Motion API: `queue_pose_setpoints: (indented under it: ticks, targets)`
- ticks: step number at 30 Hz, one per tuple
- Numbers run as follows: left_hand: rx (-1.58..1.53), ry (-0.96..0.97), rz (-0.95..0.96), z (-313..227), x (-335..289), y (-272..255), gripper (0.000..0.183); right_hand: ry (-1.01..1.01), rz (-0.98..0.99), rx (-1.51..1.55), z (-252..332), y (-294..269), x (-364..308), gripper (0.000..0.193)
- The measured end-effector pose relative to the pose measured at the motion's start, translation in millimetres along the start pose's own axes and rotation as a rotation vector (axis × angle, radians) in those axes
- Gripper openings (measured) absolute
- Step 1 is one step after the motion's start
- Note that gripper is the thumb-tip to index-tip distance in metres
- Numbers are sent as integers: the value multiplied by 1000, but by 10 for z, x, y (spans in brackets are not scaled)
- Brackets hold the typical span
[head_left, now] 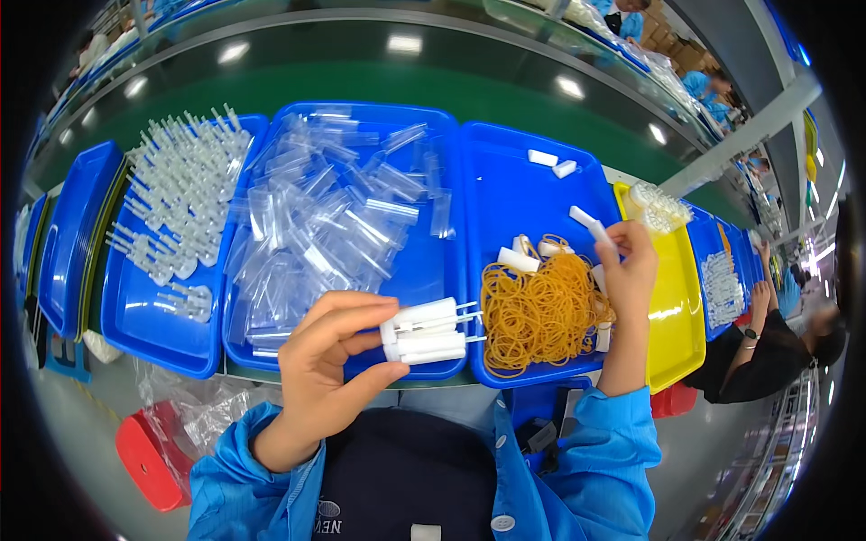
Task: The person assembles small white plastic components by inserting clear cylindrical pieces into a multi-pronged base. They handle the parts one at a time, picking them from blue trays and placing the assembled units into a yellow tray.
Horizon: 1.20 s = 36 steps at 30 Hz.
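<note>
My left hand (327, 361) is closed around the round end of a white pronged holder (424, 334), held sideways above the front edge of the trays. White sleeves sit on several of its prongs, and thin tips stick out to the right. In my right hand (631, 270), thumb and fingers pinch a small white tube (585, 217); whether a second piece lies behind it, I cannot tell. That hand is over the right part of a blue tray (505, 194). Below it lies a heap of amber rubber bands (537, 316), with a few white tubes (519, 260) among them.
A blue tray (442, 270) of clear plastic sleeves (316, 225) is in the middle. Left of it, another holds white pronged parts (185, 185). A yellow tray (677, 334) stands at right, near a person in black (767, 361). A green conveyor (361, 77) runs behind.
</note>
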<state>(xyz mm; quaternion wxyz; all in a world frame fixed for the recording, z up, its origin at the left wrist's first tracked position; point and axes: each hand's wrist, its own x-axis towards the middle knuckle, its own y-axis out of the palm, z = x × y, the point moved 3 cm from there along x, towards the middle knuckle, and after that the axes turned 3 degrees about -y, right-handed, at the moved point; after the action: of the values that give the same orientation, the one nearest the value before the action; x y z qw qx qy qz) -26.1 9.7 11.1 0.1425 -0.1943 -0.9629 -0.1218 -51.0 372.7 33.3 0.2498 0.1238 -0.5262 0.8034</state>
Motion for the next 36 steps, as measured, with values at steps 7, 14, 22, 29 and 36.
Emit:
queue_pose_setpoints:
  ticks: [7,14,22,29,36]
  targets:
    - [12,9,-12,-26,1,-11,48,-128,-166,228,356,-87,-183,19]
    - [19,19,5,-6,-3,0,47,61,10,1077,1036,33,-768,16]
    - [67,26,-30,-18,-22,8,47,140,277,1326,1233,145,-888,23]
    - [191,0,-46,-32,-34,-5,47,22,298,1125,1334,66,-852,25]
    - [156,-38,23,-10,-42,49,48,-168,269,971,1534,30,-895,27]
